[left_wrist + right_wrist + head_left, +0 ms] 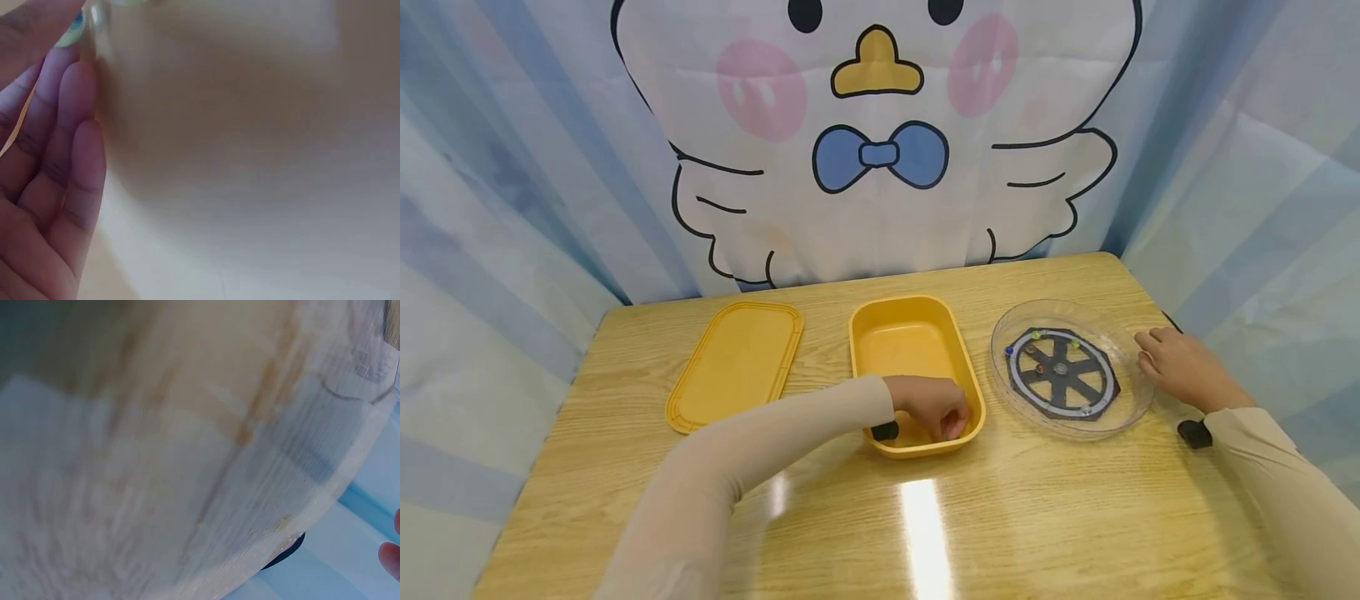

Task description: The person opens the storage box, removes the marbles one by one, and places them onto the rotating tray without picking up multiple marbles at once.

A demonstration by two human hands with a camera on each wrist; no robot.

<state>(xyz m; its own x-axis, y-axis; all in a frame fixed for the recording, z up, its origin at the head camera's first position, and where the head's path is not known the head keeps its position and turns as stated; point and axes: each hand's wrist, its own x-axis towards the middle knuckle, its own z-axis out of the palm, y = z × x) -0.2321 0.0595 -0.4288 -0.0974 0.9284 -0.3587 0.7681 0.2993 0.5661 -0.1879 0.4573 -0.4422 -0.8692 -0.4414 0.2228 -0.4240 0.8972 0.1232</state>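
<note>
The left grip [928, 407] is pinching a small, pale-green-and-blue round marble [73, 34] at its fingertips in the yellow rectangular plastic box's [904, 346] near right corner, the right grip [1183, 367] lying released beside the clear round plastic dish [1075, 432] towards the wood-grained counter's [1060, 508] right edge.

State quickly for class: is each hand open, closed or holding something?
Left hand: pinching a small, round, pale green and blue glassy marble.
Right hand: open, beside the clear, round plastic dish.
</note>
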